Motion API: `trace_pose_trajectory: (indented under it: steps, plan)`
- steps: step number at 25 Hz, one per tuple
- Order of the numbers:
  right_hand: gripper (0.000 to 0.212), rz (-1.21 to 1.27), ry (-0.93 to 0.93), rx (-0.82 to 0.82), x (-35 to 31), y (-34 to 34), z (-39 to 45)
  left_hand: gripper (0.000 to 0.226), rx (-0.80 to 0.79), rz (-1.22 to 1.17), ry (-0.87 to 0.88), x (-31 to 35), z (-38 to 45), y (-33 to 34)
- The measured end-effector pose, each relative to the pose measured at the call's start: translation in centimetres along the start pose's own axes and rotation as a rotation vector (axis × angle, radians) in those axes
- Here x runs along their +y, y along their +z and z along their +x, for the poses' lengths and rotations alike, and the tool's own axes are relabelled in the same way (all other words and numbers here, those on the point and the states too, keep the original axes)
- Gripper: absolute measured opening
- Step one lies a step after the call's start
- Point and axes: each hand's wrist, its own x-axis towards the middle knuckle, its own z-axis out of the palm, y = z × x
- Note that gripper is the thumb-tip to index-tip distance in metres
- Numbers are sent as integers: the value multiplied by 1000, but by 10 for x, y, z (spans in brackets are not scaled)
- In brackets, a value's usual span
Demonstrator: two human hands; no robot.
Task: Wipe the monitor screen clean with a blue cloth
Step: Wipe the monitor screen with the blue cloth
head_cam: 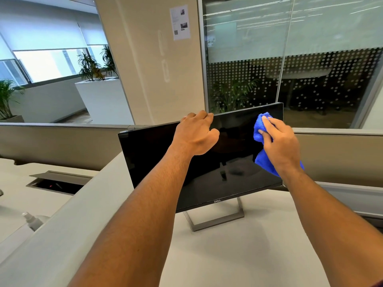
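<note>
A black monitor (157, 154) with a dark, switched-off screen stands on a silver frame stand (217, 221) on the white desk. My left hand (195, 134) grips the monitor's top edge near the middle, fingers curled over the rim. My right hand (279, 141) presses a bunched blue cloth (262, 129) against the screen's upper right area. A loose end of the cloth hangs below my right wrist, over the screen's right edge.
The white desk (259, 245) runs in front of the monitor. A beige partition (339, 156) stands behind it, with a glass wall beyond. A low divider (68, 220) runs along the left, with a spray bottle (33, 221) and an open cable hatch (58, 183) past it.
</note>
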Motion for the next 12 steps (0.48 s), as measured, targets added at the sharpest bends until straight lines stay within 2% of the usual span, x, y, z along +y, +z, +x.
trace_pose_trajectory:
  steps: [2,3,5,6,8,9,11,12]
  plan:
    - [35,51,139,39,-9,0,2,63,12,9,-1,0,1,0]
    - [35,38,110,37,-15,0,0,64,16,10,-4,0,1,1]
    - [35,-79,-91,-10,-20,1,-4,65,16,7,-6,0,1,1]
    - [34,-116,-101,-15,-20,2,-4,65,13,5,-6,0,1,1]
    - [34,-55,83,13,-33,2,1,66,7,11,-8,0,1,0]
    - [34,-40,88,10,-42,3,-1,66,4,16,-11,1,0,0]
    - [36,-98,-116,-23,-56,7,-10,66,-3,18,-13,1,0,-2]
    - [36,-127,-156,-33,-59,8,-12,66,-7,19,-11,1,1,-2]
